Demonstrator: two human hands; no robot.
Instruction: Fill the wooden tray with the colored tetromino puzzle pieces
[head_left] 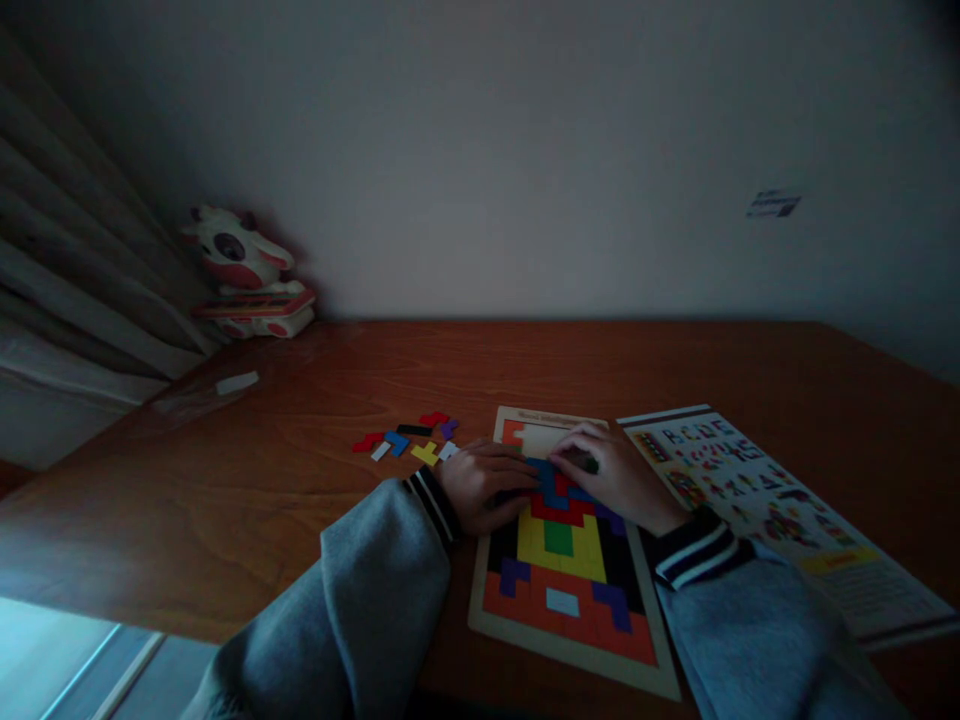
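Note:
A wooden puzzle board [574, 650] lies on the table, much of it filled with red, yellow, green, black, purple and blue pieces. Near its top, part of the tray shows bare wood. My left hand [487, 485] rests over the board's left edge, fingertips on a blue piece [556, 492]. Bent over the board's upper right is my right hand [611, 475], thumb and index finger brought together near the blue piece. What they hold, if anything, is too small to make out; something dark green shows under the palm.
Loose pieces [397, 443] in several colours lie left of the board. A printed pattern sheet [795, 520] is to the right. A cow figure [251, 270] sits at the back left beside a curtain [75, 260]. A white slip [238, 383] lies on the table [300, 520].

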